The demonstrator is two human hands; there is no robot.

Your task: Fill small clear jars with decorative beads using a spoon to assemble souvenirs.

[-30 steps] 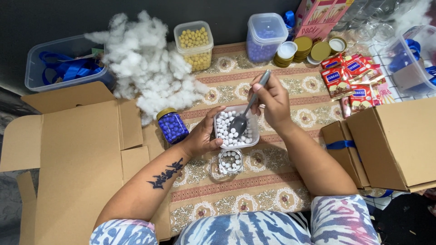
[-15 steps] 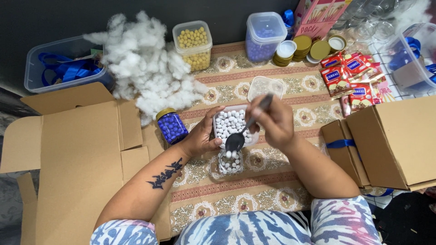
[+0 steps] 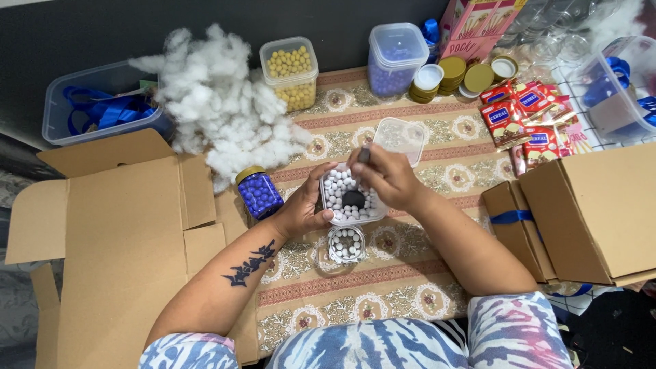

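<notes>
Watching near end first: small glass jar (image 3: 346,244) sits partly filled w/ white beads, just below tub of white beads (image 3: 347,195) that my left hand (image 3: 303,208) steadies, fingers curled on its rim. Right hand (image 3: 388,176) grips spoon (image 3: 355,193), fingers closed on the handle; I reckon a tilted scoop could spill beads on the patterned mat (image 3: 410,273). Farther back: blue-bead jar (image 3: 258,191), red-blue sachets (image 3: 529,116), pink box (image 3: 478,20).

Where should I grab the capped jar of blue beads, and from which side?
Probably grip the blue bead jar around its round body below the gold lid. It leans slightly, lid toward the white stuffing. Come from its cardboard-flap side, because the left hand crowds the other.
</notes>
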